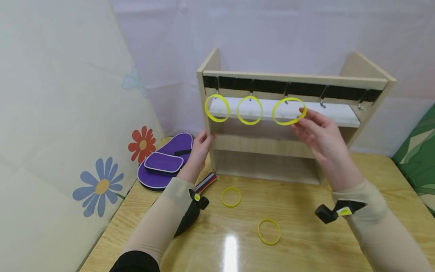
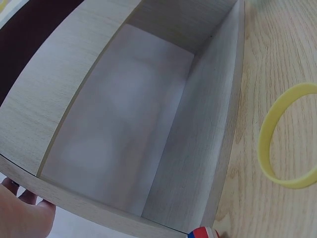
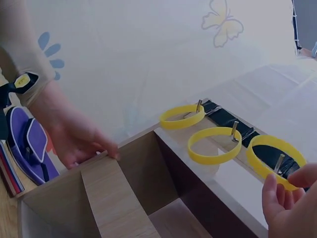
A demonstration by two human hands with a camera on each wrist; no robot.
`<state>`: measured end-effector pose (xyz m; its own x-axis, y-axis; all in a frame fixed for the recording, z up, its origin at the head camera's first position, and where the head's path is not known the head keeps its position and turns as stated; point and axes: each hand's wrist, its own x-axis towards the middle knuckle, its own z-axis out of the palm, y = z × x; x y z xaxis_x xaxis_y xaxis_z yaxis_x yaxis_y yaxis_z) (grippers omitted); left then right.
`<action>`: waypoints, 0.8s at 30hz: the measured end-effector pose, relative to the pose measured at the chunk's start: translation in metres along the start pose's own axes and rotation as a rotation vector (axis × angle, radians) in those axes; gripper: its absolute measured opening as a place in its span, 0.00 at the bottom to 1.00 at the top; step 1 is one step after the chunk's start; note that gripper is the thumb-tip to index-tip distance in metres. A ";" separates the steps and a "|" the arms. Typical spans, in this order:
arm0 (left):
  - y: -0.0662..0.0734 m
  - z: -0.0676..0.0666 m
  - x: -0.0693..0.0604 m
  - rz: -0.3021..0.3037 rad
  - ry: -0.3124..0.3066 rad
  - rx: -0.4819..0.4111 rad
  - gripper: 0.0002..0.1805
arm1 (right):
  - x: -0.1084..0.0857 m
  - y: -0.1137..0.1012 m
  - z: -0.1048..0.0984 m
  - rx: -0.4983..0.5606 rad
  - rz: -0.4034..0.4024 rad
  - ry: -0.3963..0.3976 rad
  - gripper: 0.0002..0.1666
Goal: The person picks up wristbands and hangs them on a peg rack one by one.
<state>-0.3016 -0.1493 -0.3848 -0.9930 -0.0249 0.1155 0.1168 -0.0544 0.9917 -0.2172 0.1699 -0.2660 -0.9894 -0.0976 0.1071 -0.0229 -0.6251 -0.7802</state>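
My right hand point(image 1: 321, 138) pinches the right side of a yellow ring point(image 1: 275, 117), which is around the third hook from the left on a wooden shelf unit point(image 1: 265, 145). Two more yellow rings hang from the hooks to its left, the far-left ring point(image 1: 205, 108) and the second ring point(image 1: 249, 123). My left hand point(image 1: 200, 151) grips the edge of the unit's left side panel; in the right wrist view its fingertips point(image 3: 112, 148) bend over that edge. A black strip point(image 1: 304, 89) carries the row of several metal hooks; the two at the right, including the end hook point(image 1: 361, 106), bear no ring.
Two yellow rings lie on the wooden table, a farther ring point(image 1: 222, 203) and a nearer ring point(image 1: 279, 236). A purple paddle-shaped case point(image 1: 159, 181) stands at the left. Beneath my left forearm lies a table tennis bat with a striped handle point(image 1: 205, 183). Patterned cloth walls enclose the table.
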 end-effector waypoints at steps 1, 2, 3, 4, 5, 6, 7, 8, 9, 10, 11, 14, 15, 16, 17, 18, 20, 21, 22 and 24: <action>0.000 0.000 0.000 0.000 -0.001 0.000 0.26 | 0.001 0.001 0.000 0.024 -0.001 0.006 0.14; 0.000 0.000 0.000 0.001 -0.003 0.002 0.26 | 0.002 0.002 -0.001 0.049 -0.001 0.012 0.14; 0.000 0.000 0.000 0.002 -0.004 0.003 0.26 | 0.003 0.003 -0.001 0.066 -0.003 0.020 0.13; 0.000 0.000 0.000 0.004 -0.005 0.004 0.26 | 0.004 0.005 -0.001 0.080 -0.005 0.028 0.13; 0.000 0.000 -0.001 0.005 -0.005 0.004 0.26 | 0.005 0.006 -0.001 0.090 -0.006 0.036 0.13; 0.000 0.000 -0.001 0.006 -0.006 0.007 0.26 | 0.005 0.007 -0.001 0.096 -0.007 0.043 0.13; 0.000 0.000 -0.001 0.007 -0.006 0.007 0.25 | 0.006 0.008 -0.001 0.096 -0.008 0.047 0.13; 0.001 0.000 -0.001 0.009 -0.006 0.010 0.25 | 0.006 0.009 -0.001 0.095 -0.008 0.049 0.13; 0.001 0.000 -0.001 0.011 -0.007 0.008 0.26 | 0.006 0.010 -0.002 0.089 -0.007 0.056 0.13; 0.001 0.000 -0.001 0.013 -0.008 0.008 0.26 | 0.006 0.011 -0.002 0.082 -0.006 0.062 0.13; 0.001 0.000 -0.001 0.015 -0.009 0.007 0.26 | 0.006 0.012 -0.002 0.072 -0.003 0.070 0.13; 0.000 0.000 -0.001 0.018 -0.013 0.008 0.26 | 0.006 0.015 -0.003 0.021 0.003 0.092 0.13; 0.000 0.000 -0.001 0.017 -0.013 0.006 0.26 | 0.006 0.015 -0.003 0.003 0.005 0.099 0.14; 0.000 0.000 -0.001 0.016 -0.012 0.006 0.26 | 0.006 0.016 -0.003 -0.015 0.006 0.103 0.14; 0.000 0.000 0.000 0.013 -0.010 0.006 0.26 | 0.006 0.017 -0.003 -0.035 0.006 0.107 0.14; 0.000 0.000 0.000 0.010 -0.008 0.005 0.26 | 0.005 0.017 -0.003 -0.050 0.006 0.110 0.14; 0.000 0.000 0.000 0.005 -0.004 0.005 0.26 | 0.006 0.018 -0.003 -0.065 0.008 0.115 0.14; 0.000 0.000 -0.001 0.004 -0.001 0.003 0.26 | 0.006 0.019 -0.003 -0.071 0.009 0.116 0.14; 0.000 0.000 -0.001 0.002 0.000 0.002 0.26 | 0.006 0.020 -0.003 -0.072 0.010 0.115 0.14; 0.000 0.000 -0.001 0.002 0.000 0.002 0.26 | 0.006 0.020 -0.003 -0.078 0.014 0.117 0.13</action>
<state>-0.3009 -0.1493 -0.3851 -0.9927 -0.0251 0.1177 0.1189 -0.0520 0.9915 -0.2239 0.1592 -0.2831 -0.9996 -0.0116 0.0270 -0.0158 -0.5617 -0.8272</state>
